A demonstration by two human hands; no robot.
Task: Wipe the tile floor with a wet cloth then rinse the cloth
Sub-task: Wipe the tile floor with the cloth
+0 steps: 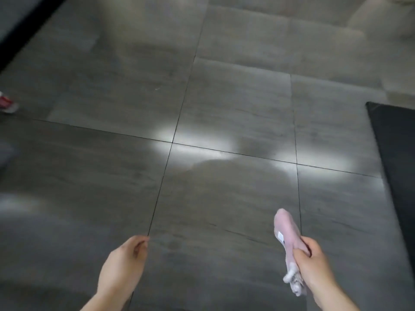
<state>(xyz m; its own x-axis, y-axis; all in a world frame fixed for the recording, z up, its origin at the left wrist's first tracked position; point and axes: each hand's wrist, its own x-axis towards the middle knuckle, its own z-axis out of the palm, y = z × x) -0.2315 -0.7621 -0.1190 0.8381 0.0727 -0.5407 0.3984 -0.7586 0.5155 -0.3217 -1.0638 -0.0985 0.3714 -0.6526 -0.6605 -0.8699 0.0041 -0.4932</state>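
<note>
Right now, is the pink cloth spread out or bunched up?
Bunched up. The right hand grips the pink cloth in a wad, with its ends sticking out above and below the fist.

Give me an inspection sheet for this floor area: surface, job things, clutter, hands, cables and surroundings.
Surface: grey tile floor, dark grout lines, bright glare patches near the middle.
Job's things: pink cloth, bunched, seemingly held clear of the floor.
Clutter: what looks like a red shoe at the left edge.
Hands: right hand grips the cloth; left hand holds nothing, fingers loosely curled.
Cables: nothing seen.
Surroundings: black mat at the right edge; picture blurred.
</note>
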